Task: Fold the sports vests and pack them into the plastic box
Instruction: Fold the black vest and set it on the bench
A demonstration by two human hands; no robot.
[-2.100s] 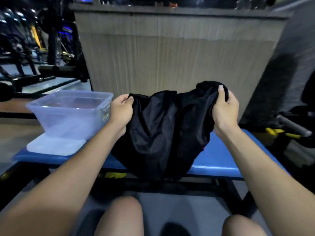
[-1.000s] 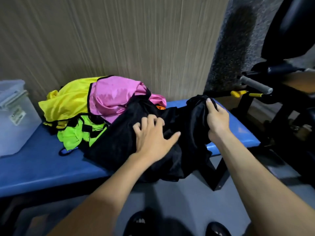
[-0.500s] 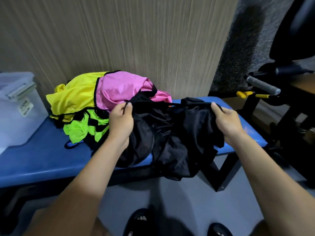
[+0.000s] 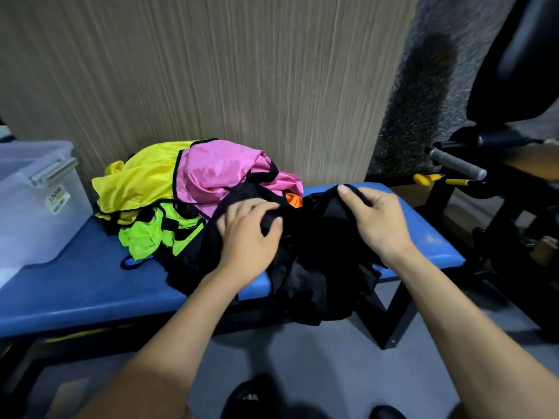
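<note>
Compared with half a second earlier, the left hand (image 4: 248, 234) has come down onto the black vest (image 4: 314, 267), fingers closed on a bunch. Right hand (image 4: 378, 219) pinches its upper edge. Vest drapes over the blue surface (image 4: 75, 294); the plastic box (image 4: 33, 204) stands at far left.

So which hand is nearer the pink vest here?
Left. The left hand lies on the black vest just below the pink vest; the right hand pinches black fabric further right.
</note>
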